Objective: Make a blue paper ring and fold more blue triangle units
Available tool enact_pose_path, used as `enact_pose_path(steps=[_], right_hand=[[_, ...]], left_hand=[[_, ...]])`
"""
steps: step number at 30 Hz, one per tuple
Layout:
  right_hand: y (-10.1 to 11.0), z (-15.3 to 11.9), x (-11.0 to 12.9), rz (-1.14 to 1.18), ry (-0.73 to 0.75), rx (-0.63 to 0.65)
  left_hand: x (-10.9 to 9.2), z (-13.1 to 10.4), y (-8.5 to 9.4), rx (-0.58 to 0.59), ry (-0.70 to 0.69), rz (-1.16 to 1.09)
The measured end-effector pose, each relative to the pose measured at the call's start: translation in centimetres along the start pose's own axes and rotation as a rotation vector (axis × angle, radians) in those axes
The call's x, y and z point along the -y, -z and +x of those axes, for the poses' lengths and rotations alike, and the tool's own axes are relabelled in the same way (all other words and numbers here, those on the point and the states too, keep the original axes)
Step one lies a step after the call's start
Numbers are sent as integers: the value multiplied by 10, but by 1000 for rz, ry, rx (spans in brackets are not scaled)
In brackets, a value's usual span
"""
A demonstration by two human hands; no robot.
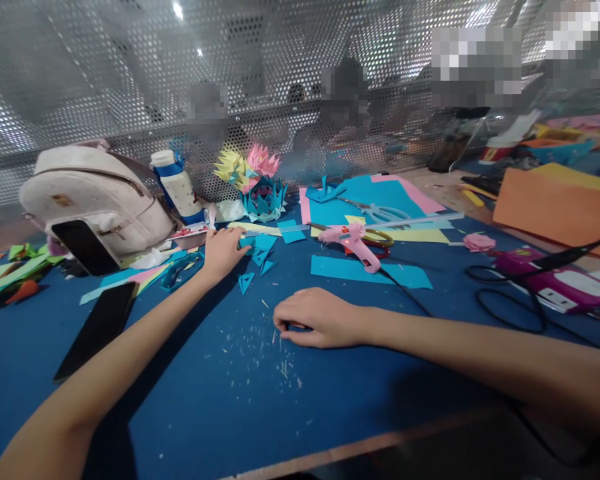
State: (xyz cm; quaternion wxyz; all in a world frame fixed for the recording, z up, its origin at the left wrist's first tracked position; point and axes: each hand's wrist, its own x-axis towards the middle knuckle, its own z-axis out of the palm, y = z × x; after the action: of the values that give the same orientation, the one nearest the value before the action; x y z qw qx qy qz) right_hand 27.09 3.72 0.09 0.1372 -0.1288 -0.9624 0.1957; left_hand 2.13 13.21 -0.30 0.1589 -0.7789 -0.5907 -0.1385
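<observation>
My left hand [223, 253] reaches to the far left-middle of the blue table, palm down over paper scraps, thumb apart from the fingers. It holds nothing that I can see. Several folded blue paper triangles [246, 283] lie beside its fingertips. My right hand [317, 319] rests on the table with fingers curled loosely in, and nothing shows in the gap by the thumb. Small paper shreds [284, 368] are scattered near it. Beyond it lie a pink glue gun [353, 241] and a blue paper strip [373, 272].
A paper flower pot [264, 200], a bottle [176, 190] and a pale backpack [93, 193] stand at the back. Phones [97, 327] lie left. Scissors [385, 213] rest on coloured sheets. At right are a purple device [555, 283], black cables and orange paper [545, 213].
</observation>
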Motion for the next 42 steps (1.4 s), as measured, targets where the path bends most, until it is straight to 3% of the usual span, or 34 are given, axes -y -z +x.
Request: enact_pose_path(steps=[8,15,25,28,31,37,42], right_hand=[[1,0,0,14,-4,2],[2,1,-1,44,-10,7],[0,1,-2,43,-21,5],[1,2,-1,34,-20,16],[2,1,2,31,-63,14],[-3,-2,6,34,-170,-60],[-8,3,0,150,-112,-23]], left_hand=[[10,1,20,-29,32,-107],[24,-13,39,-105,42,-153],[25,-21,36,-175,13,-304],[16,-21,44,-194,-23,-404],[-6,-32,60,-198,-84,-529],[-63,-97,87,-23,-370,-742],[-61,-127,80,98,-521,-777]])
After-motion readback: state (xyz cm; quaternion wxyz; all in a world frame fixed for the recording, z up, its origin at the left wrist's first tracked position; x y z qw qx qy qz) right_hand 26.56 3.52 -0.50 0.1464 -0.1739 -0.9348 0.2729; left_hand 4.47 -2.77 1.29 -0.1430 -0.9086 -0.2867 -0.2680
